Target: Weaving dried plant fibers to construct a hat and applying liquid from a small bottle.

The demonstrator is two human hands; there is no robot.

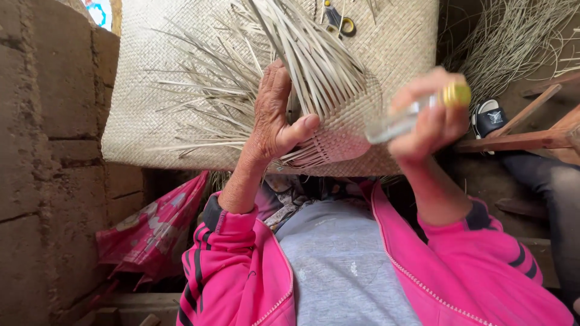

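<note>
My left hand [275,115] grips a half-woven piece of pale straw work [338,130], thumb on its woven part, with many loose strips fanning up and to the left. My right hand [432,118] is raised beside it and holds a small clear glass bottle with a yellow cap [417,111], its body blurred and pointing toward the woven piece. Both arms wear pink sleeves with dark stripes.
A large woven straw mat [145,102] lies under the work. Scissors with yellow handles [338,21] rest on it at the top. A mud-brick wall [42,151] stands at left, a folded pink umbrella [151,232] below it. Loose straw [513,36], a sandal [488,118] and wooden sticks [519,139] are at right.
</note>
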